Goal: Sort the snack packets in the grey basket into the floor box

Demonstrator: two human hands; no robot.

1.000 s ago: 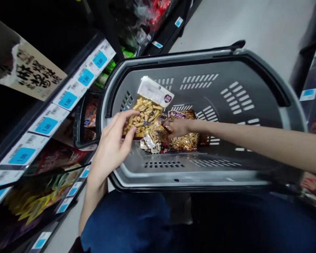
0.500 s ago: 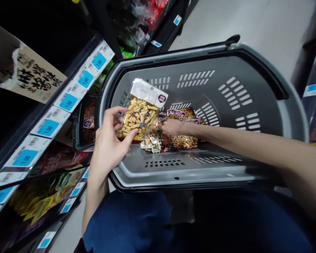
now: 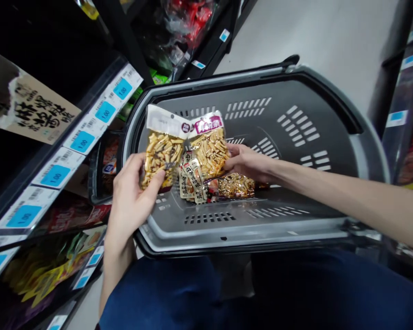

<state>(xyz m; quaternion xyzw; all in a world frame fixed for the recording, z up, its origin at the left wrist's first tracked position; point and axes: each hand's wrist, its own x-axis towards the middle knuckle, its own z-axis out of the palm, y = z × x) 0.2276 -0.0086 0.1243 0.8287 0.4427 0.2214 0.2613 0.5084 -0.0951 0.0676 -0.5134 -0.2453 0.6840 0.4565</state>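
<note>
Over the left end of a grey shopping basket [image 3: 192, 236], my left hand [image 3: 136, 197] is closed on a clear snack packet [image 3: 163, 153] with a white top and pale sticks inside. Beside it, my right hand [image 3: 244, 160] grips a second snack packet [image 3: 209, 149], which has a purple-and-white label. The two packets are held side by side, their upper edges close together. Below them in the basket lie small beige packets [image 3: 189, 178] with dark lettering and a brown snack packet [image 3: 237, 185].
Shelves with blue price tags [image 3: 82, 141] run along the left. A torn cardboard box [image 3: 37, 107] stands on one. Yellow packets [image 3: 44, 279] sit lower down, and red packets [image 3: 196, 18] hang at the back. Another shelf [image 3: 399, 110] borders the right; pale floor [image 3: 316, 32] lies beyond the basket.
My right hand has come up from the basket's contents with a snack packet. My left hand has shifted left, its packet now more upright. The view has moved slightly.
</note>
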